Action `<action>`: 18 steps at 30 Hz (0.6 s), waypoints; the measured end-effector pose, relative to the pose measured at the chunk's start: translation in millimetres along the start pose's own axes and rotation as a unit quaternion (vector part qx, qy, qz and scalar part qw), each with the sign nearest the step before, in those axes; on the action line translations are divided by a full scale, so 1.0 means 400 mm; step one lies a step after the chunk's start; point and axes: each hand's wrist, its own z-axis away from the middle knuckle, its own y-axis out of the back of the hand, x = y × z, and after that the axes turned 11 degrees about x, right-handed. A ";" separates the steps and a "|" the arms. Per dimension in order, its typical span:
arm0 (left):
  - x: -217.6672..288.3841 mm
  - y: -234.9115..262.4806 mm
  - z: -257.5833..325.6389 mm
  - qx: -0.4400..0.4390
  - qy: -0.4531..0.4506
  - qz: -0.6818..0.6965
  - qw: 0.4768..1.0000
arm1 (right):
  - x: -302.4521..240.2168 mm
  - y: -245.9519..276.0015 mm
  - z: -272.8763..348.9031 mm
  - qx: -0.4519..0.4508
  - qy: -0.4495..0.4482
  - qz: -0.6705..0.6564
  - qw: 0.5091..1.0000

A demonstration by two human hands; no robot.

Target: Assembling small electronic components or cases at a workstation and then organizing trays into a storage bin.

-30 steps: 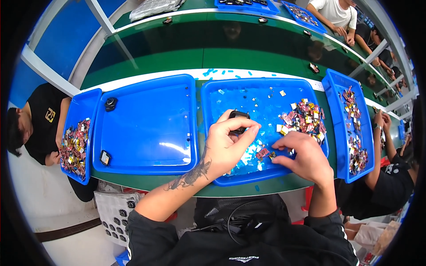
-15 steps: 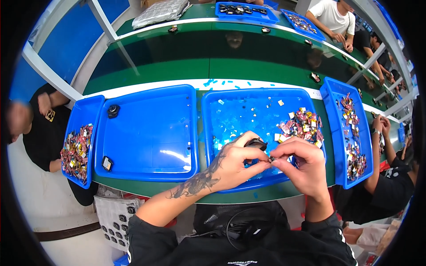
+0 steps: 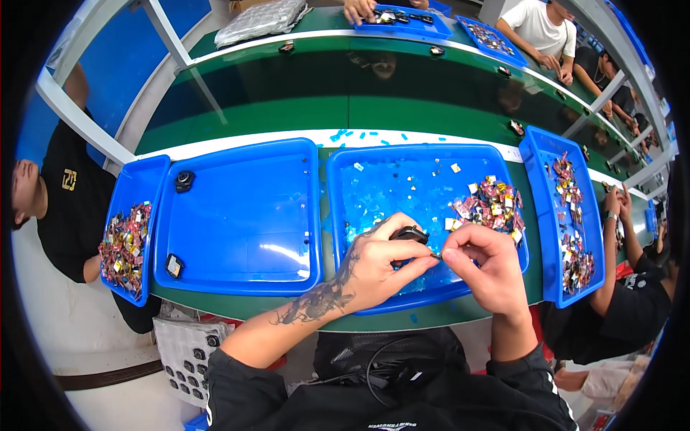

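Note:
Over a blue tray (image 3: 381, 302), my left hand (image 3: 384, 266) curls its fingers round a small black plastic housing (image 3: 410, 234). Its thumb and index finger also pinch a tiny dark part (image 3: 435, 256), too small to name. Close beside that part is my right hand (image 3: 492, 273), thumb and index finger pressed together; whatever they grip is hidden. Small blue film pieces (image 3: 374, 183) litter the tray's floor. A heap of small red, yellow and white electronic parts (image 3: 492, 205) lies at its right side.
Left of my tray is a larger blue tray (image 3: 237, 286) holding two small black devices (image 3: 184, 180). Narrow blue bins of electronic parts stand at far left (image 3: 128, 244) and right (image 3: 575, 266). Beyond runs a green conveyor (image 3: 287, 93) carrying black devices. Co-workers sit around.
My right fingertips have drawn slightly right, away from the left ones. Devices on the conveyor have shifted right. A co-worker's hand now reaches into the far tray; the left co-worker has changed posture.

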 end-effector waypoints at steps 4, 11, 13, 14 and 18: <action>0.001 0.002 0.001 -0.009 -0.040 -0.025 0.999 | 0.024 0.022 -0.037 -0.097 -0.085 -0.007 0.992; -0.002 0.006 -0.006 0.031 0.105 0.056 0.992 | 0.048 -0.049 -0.050 0.080 0.140 0.171 0.972; -0.003 0.003 -0.007 0.063 0.178 0.128 0.974 | 0.053 -0.034 -0.032 0.077 0.041 0.009 0.996; -0.005 0.004 -0.007 0.052 0.160 0.107 0.980 | 0.055 -0.040 -0.033 0.066 0.053 -0.017 0.996; -0.008 0.009 -0.005 0.025 0.093 0.073 0.993 | 0.052 -0.066 -0.051 0.080 0.117 -0.017 0.990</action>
